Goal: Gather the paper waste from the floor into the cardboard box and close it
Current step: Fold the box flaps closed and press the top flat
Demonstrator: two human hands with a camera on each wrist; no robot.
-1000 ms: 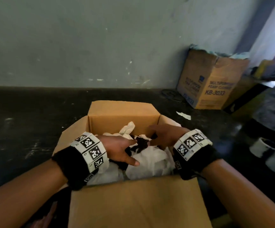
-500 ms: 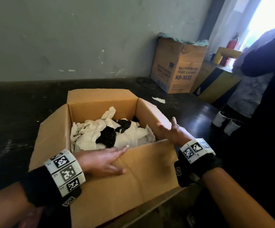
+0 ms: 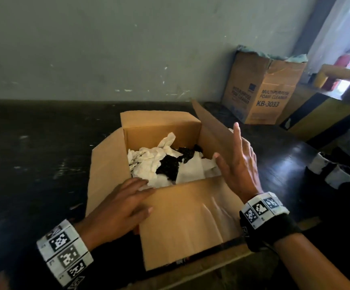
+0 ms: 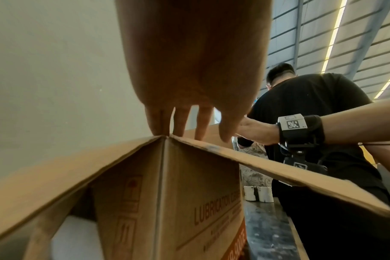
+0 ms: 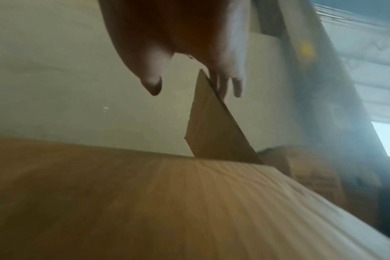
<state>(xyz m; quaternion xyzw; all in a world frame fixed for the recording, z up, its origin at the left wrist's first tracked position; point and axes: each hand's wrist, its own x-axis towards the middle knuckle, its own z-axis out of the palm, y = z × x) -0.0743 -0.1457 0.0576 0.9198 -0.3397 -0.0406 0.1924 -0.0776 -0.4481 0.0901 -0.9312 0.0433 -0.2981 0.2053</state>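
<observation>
Cardboard box (image 3: 188, 218) right flap now raised; both grips flat, holding nothing.

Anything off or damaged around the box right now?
Minor only. The near flap of the cardboard box is creased and wrinkled beside the right hand. All four flaps are open over the crumpled paper. Nothing spilled around it.

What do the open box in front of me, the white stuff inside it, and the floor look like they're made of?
The open box: plain brown cardboard, matte, with creases on its near flap. The white stuff: likely thin paper or tissue, since it is crumpled into soft folds; the black pieces among it are too dark to identify. The floor: a hard, dark, slightly glossy surface with pale scuffs, perhaps painted concrete.
</observation>
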